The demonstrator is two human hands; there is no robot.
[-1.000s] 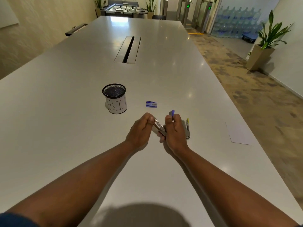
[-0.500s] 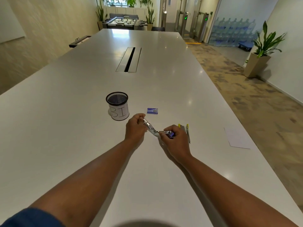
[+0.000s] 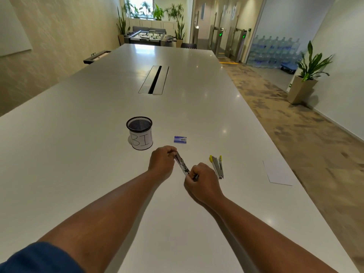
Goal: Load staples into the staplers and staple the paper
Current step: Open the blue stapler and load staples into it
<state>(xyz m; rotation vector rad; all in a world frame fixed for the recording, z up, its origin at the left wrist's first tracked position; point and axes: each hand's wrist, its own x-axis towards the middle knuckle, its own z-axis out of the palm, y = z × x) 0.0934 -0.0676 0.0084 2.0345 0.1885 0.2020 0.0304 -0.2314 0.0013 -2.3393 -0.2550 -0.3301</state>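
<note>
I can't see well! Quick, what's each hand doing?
Left hand: holds the far end of the silver stapler.
Right hand: grips the stapler's near end.

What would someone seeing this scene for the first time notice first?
Most likely the two hands meeting at the near middle of the long white table: the left hand and right hand each grip an end of a metal stapler. Just behind them stands a black mesh cup with a small blue staple box to its right. A yellow-tipped stapler lies right of the hands, and a white paper lies near the table's right edge.
</note>
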